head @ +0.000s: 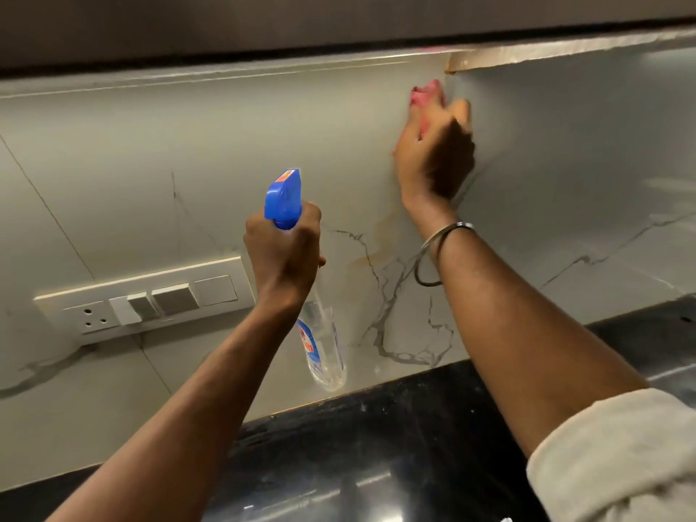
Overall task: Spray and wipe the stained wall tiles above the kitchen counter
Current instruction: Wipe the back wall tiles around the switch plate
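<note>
My left hand (286,250) grips the neck of a clear spray bottle (324,348) with a blue trigger head (284,197), held upright in front of the wall. My right hand (437,152) presses a pink cloth (423,94) against the pale marble-veined wall tiles (226,145), high up in the corner under the cabinet. Most of the cloth is hidden behind the hand. A brownish stain (371,254) runs down the tile below my right wrist, between the two hands.
A white switch and socket plate (143,299) is set in the wall at lower left. The black stone counter (357,446) runs along the bottom. A dark overhead cabinet (339,20) hangs just above the tiles.
</note>
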